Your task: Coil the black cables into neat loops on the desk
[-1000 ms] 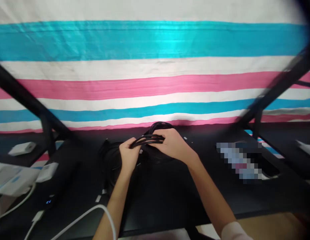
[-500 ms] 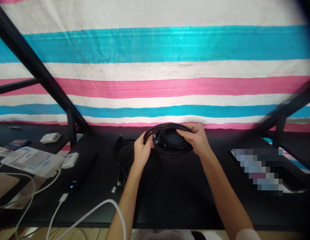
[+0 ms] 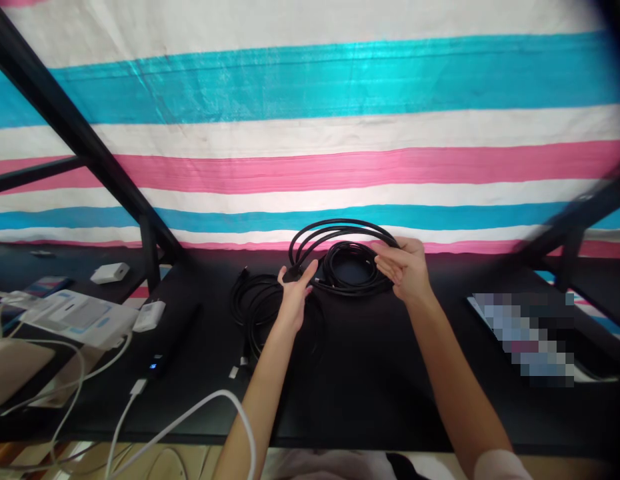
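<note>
A loose coil of black cable (image 3: 340,223) is held up above the back of the black table. My left hand (image 3: 293,297) grips its left side, where a thicker dark part shows between thumb and fingers. On the other side, my right hand (image 3: 410,270) is closed on the loops, its fingers bent around them. Beneath and behind the raised loops lies a second black cable coil (image 3: 333,288) with small connectors. Left of my left wrist, another black cable bundle (image 3: 250,300) rests on the table, partly hidden by my forearm, with a silver-tipped plug (image 3: 233,372) near it.
On the left are a black device with a lit blue display (image 3: 154,365), a white cable (image 3: 121,420), two white chargers (image 3: 149,316) and a white box (image 3: 80,319). At right lies a pixelated flat item (image 3: 525,340). Dark frame bars (image 3: 115,180) slant before a striped sheet (image 3: 310,80).
The held coil has risen and its loops have spread apart. My left hand's grip has turned with the thumb up, and my right hand has shifted slightly right.
</note>
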### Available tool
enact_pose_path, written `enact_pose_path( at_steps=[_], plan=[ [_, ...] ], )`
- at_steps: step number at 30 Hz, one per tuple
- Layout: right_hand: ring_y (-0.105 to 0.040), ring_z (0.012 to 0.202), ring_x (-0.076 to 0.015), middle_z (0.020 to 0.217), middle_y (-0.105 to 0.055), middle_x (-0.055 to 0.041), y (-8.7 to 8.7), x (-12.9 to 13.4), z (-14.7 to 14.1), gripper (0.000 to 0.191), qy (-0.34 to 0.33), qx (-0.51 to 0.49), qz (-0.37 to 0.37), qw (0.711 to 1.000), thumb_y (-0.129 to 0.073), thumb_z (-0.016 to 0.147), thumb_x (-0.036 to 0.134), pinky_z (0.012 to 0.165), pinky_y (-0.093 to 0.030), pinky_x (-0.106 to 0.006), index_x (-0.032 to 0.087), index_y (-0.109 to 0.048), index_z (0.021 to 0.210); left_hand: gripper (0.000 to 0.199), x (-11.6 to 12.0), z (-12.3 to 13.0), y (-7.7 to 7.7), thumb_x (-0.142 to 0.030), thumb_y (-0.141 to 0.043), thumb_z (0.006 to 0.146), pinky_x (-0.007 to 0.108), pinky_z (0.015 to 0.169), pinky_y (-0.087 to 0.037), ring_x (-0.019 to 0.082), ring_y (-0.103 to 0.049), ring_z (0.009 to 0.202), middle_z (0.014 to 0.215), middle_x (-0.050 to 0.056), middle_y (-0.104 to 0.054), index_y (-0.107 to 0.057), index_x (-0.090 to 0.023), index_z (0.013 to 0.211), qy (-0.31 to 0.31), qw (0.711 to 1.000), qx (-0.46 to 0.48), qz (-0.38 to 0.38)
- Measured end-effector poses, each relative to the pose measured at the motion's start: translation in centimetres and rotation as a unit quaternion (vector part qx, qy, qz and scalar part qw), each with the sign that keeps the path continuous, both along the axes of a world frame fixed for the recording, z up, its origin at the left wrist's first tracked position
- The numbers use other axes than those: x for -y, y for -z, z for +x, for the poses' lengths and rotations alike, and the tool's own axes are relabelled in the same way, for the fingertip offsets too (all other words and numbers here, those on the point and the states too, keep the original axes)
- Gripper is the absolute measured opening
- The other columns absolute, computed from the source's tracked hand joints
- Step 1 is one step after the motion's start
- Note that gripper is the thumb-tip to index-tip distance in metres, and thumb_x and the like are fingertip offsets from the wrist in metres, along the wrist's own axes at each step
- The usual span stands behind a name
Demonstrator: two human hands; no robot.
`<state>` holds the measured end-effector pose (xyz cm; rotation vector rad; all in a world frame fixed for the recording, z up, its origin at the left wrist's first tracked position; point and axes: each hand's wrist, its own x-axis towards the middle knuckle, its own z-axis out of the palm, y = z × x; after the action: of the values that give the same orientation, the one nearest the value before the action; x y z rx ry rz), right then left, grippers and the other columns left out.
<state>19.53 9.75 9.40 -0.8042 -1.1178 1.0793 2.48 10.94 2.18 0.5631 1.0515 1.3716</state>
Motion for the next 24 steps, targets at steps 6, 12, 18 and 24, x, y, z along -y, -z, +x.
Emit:
enact_pose_path(
  at_steps=[6, 12, 18, 24],
  plan=[
    [-0.018, 0.025, -0.0001, 0.029, -0.021, 0.0095, -0.4, 0.2, 0.3, 0.048, 0.003, -0.037, -0.006, 0.999, -0.069, 0.064, 0.019, 0.031, -0.007, -0.018, 0.017, -0.028, 0.040, 0.043, 0.3, -0.3, -0.7, -0.038, -0.076, 0.064, 0.026, 0.069, -0.046, 0.015, -0.060, 0.077, 0.089, 0.007, -0.061, -0.057, -0.015, 0.095, 0.131, 0.986, 0.089, -0.054],
    [-0.017, 0.026, -0.0009, 0.032, -0.021, 0.0108, -0.7, -0.1, 1.0, 0.043, 0.036, -0.021, -0.075, 0.996, -0.068, 0.061, 0.018, 0.029, -0.006, -0.018, 0.019, -0.029, 0.044, 0.027, 0.2, 0.4, -0.1, -0.033, -0.075, 0.065, 0.023, 0.073, -0.041, 0.013, -0.057, 0.079, 0.079, 0.000, -0.061, -0.064, -0.016, 0.083, -0.008, 0.992, -0.048, 0.119],
    [-0.017, 0.029, -0.0015, 0.036, -0.021, 0.0110, -0.4, -0.9, 1.3, 0.036, 0.061, 0.030, -0.144, 0.987, -0.068, 0.060, 0.021, 0.030, -0.007, -0.018, 0.020, -0.034, 0.048, 0.032, 1.2, 0.6, -0.9, -0.046, -0.065, 0.071, 0.029, 0.058, -0.046, 0.014, -0.059, 0.060, 0.086, 0.003, -0.062, -0.055, -0.018, 0.086, 0.142, 0.970, 0.060, 0.190],
    [-0.020, 0.031, -0.0033, 0.039, -0.024, 0.0100, 0.7, -1.6, 1.5, 0.033, 0.054, 0.131, -0.132, 0.981, -0.064, 0.066, 0.030, 0.030, -0.012, -0.019, 0.020, -0.036, 0.052, 0.050, 1.3, 0.7, -1.3, -0.070, -0.045, 0.077, 0.017, 0.032, -0.027, 0.005, -0.031, 0.033, 0.050, -0.007, -0.040, -0.050, -0.020, 0.082, 0.059, 0.980, 0.095, 0.162]
  ],
)
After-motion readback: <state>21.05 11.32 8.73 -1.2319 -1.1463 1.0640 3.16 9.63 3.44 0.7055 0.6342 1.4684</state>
